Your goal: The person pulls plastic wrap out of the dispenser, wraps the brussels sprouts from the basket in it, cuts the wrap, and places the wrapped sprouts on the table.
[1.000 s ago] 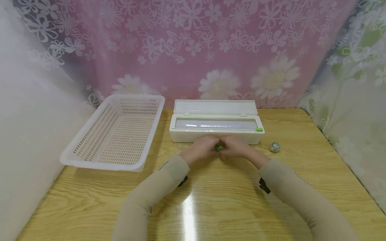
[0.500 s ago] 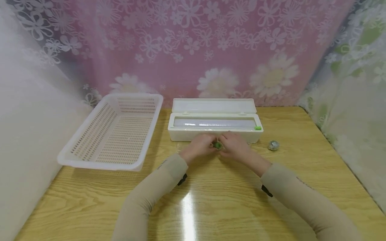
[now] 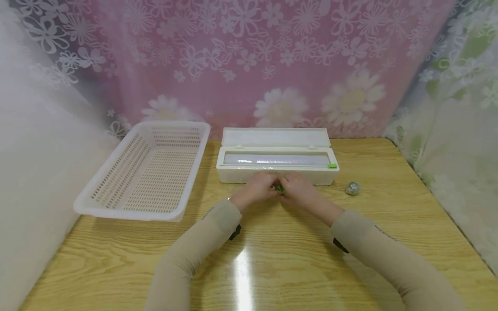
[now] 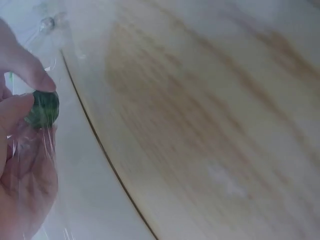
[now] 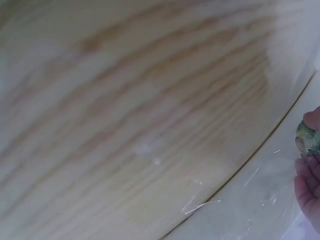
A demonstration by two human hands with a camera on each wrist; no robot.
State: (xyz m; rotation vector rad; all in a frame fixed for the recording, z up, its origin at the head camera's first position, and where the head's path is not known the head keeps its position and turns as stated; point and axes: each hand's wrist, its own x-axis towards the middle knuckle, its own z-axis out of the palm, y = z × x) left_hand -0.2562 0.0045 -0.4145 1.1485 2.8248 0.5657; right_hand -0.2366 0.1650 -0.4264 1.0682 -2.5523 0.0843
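The left hand and right hand are pinching a film-covered green ball before the white box, toward the worktop's far edge; the right is now sitting slightly closer to the left.

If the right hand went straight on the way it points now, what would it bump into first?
Probably the small green thing, which the right hand touches. Just past it comes the left hand, though depth between the two hands is hard to judge.
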